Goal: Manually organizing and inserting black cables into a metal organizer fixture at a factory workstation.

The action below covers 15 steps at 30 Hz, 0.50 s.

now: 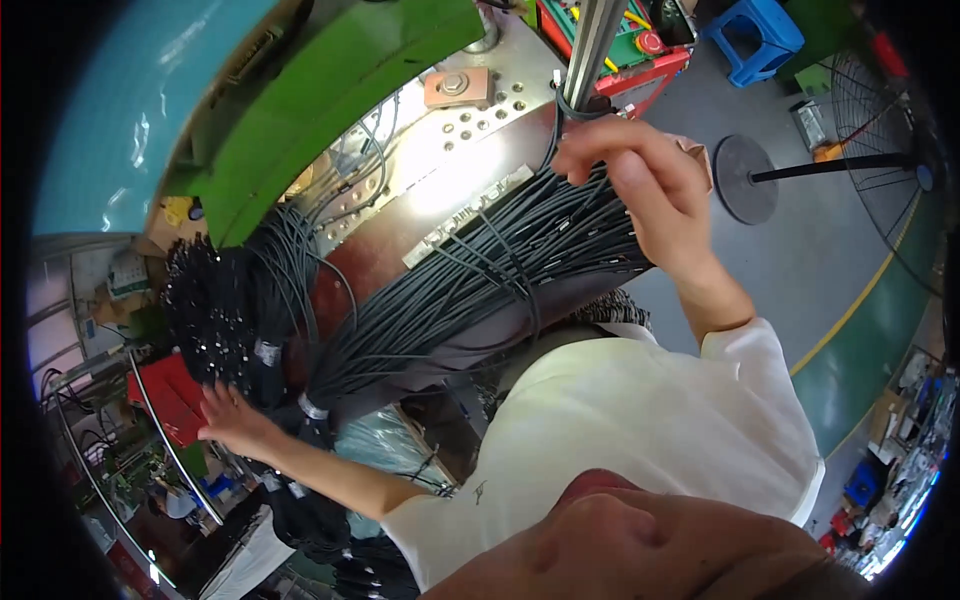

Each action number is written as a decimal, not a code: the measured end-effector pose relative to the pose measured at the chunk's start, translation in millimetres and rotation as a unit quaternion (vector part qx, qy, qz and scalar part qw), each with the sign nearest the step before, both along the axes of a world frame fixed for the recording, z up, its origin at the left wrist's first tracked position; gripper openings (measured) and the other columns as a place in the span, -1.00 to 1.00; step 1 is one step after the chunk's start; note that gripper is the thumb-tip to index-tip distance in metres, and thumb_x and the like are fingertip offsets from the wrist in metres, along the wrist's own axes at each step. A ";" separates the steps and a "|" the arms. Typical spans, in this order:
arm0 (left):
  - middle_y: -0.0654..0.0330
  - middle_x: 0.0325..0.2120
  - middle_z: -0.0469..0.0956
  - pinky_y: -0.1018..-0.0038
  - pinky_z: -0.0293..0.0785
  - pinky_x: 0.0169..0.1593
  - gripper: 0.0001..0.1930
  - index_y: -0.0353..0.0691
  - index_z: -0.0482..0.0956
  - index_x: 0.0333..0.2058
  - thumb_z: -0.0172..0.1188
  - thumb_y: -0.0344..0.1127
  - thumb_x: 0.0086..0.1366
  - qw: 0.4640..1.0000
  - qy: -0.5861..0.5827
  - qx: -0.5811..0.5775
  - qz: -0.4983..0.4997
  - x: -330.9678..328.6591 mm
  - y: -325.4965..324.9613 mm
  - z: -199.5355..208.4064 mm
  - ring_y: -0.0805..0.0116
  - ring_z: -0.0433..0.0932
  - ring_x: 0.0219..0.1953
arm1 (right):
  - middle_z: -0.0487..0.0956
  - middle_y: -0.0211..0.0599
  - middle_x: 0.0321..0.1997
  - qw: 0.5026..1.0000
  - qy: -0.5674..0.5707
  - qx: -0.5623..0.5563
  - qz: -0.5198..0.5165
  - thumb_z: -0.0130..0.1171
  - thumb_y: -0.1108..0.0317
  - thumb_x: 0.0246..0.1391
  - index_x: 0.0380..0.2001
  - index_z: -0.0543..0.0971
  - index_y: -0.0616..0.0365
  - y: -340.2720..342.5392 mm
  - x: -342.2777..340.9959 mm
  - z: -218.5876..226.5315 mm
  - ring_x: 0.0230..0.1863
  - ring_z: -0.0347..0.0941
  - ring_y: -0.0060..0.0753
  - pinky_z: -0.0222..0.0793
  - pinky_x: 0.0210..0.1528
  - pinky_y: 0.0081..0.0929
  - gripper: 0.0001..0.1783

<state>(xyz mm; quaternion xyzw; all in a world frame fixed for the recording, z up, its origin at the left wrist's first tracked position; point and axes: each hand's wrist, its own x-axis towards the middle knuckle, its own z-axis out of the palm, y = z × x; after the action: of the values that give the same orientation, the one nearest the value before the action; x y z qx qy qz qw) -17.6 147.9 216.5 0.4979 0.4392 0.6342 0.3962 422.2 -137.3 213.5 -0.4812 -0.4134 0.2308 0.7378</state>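
Observation:
A long bundle of dark grey cables [480, 270] lies across a work surface in front of me, tied at its left end with a pale wrap [313, 407]. My left hand [240, 425] is open with fingers spread, beside a hanging mass of black cable ends [215, 310] with small light tips. Whether it touches them I cannot tell. My right hand [655, 195] is over the bundle's right end, fingers loosely bent and thumb apart from them. I see nothing held in it. Just beyond its fingertips, a dark cable loops around a metal post [595, 50].
A green machine frame [340, 95] arches over a perforated metal plate [480, 125] with a bolted copper-coloured block [458, 88]. A slotted metal strip [468, 217] lies along the cables. At right stand a blue stool [755, 38], a red-edged control box [650, 75] and a fan with a round base [746, 180].

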 end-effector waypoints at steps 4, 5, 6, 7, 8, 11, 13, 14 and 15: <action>-0.02 0.21 0.11 0.23 0.15 0.19 -0.32 -0.33 0.07 0.20 -0.08 0.08 0.30 0.978 0.004 -0.112 0.174 -40.2 -2.7 -16.4 0.09 0.22 0.16 | 0.51 -0.05 -0.22 0.960 -0.254 0.117 0.015 -0.17 0.49 0.17 -0.27 0.54 0.07 5.1 -12.0 39.0 -0.32 0.42 -0.26 0.35 -0.25 -0.42 -0.75; -0.01 0.19 0.12 0.30 0.19 0.17 -0.39 -0.34 0.08 0.19 -0.05 -0.04 0.33 0.968 0.122 -0.019 0.220 -17.1 -22.9 -22.9 0.13 0.25 0.14 | 0.51 -0.06 -0.22 0.941 -0.303 0.146 0.026 -0.10 0.46 0.14 -0.33 0.56 0.04 13.9 -17.6 47.5 -0.34 0.42 -0.29 0.35 -0.30 -0.43 -0.79; 0.02 0.15 0.20 0.36 0.23 0.13 -0.48 -0.34 0.14 0.16 -0.05 -0.15 0.33 0.969 0.190 0.066 0.146 0.8 -33.4 -32.7 0.19 0.27 0.12 | 0.51 -0.08 -0.22 0.919 -0.352 0.174 0.038 -0.03 0.44 0.10 -0.39 0.58 0.00 23.9 -26.2 53.0 -0.36 0.42 -0.33 0.35 -0.36 -0.43 -0.82; 0.05 0.10 0.28 0.43 0.28 0.09 -0.55 -0.35 0.20 0.12 -0.05 -0.26 0.34 0.954 0.252 0.149 0.068 24.7 -45.6 -42.7 0.24 0.30 0.10 | 0.52 -0.13 -0.30 0.902 -0.330 0.279 -0.013 0.05 0.37 0.07 -0.50 0.59 0.02 42.4 -43.8 51.3 -0.47 0.40 -0.36 0.32 -0.48 -0.45 -0.85; 0.05 0.10 0.28 0.43 0.28 0.09 -0.55 -0.35 0.20 0.12 -0.05 -0.26 0.34 0.955 0.251 0.142 0.063 65.6 -64.0 -35.2 0.24 0.30 0.10 | 0.52 -0.22 -0.40 0.937 -0.243 0.238 0.082 0.12 0.35 0.02 -0.45 0.60 0.01 33.3 -56.7 70.0 -0.56 0.37 -0.39 0.28 -0.56 -0.47 -0.92; 0.09 -0.11 0.48 0.40 0.35 -0.01 -0.74 -0.27 0.48 -0.10 0.07 -0.38 0.23 0.851 0.390 0.222 -0.272 194.3 -95.1 -31.3 0.21 0.44 -0.10 | 0.49 -0.34 -0.50 0.892 -0.338 0.293 -0.061 0.18 0.39 -0.06 -0.42 0.61 0.00 26.2 -73.7 60.7 -0.58 0.38 -0.40 0.28 -0.55 -0.47 -0.91; 0.10 -0.12 0.48 0.38 0.36 -0.03 -0.73 -0.21 0.49 -0.10 0.09 -0.38 0.20 0.756 0.441 0.341 -0.343 240.5 -105.5 -26.9 0.15 0.45 -0.14 | 0.46 -0.37 -0.47 0.898 -0.370 0.236 -0.033 0.18 0.43 -0.07 -0.49 0.57 0.01 21.8 -53.6 49.0 -0.55 0.40 -0.36 0.30 -0.40 -0.34 -0.96; 0.11 -0.16 0.49 0.36 0.38 -0.06 -0.78 -0.22 0.50 -0.17 0.11 -0.36 0.19 0.748 0.425 0.334 -0.385 256.5 -112.9 -24.6 0.16 0.45 -0.16 | 0.44 -0.40 -0.44 0.897 -0.403 0.183 -0.008 0.19 0.47 -0.09 -0.57 0.53 0.03 16.2 -44.0 46.9 -0.53 0.42 -0.32 0.32 -0.25 -0.22 -0.93; 0.12 -0.20 0.50 0.34 0.39 -0.10 -0.82 -0.24 0.51 -0.24 0.12 -0.35 0.18 0.739 0.394 0.335 -0.431 276.5 -120.5 -23.4 0.17 0.45 -0.18 | 0.44 -0.34 -0.37 0.901 -0.411 0.131 0.038 0.16 0.47 -0.04 -0.58 0.53 0.04 4.1 -29.9 39.8 -0.45 0.44 -0.27 0.27 -0.14 -0.11 -0.91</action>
<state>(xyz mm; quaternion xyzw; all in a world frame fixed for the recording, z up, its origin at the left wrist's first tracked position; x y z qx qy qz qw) 258.9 27.4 193.1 0.9404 0.0533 0.2486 0.2260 392.3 -133.2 253.3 -0.4159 -0.7245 -0.0162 0.5494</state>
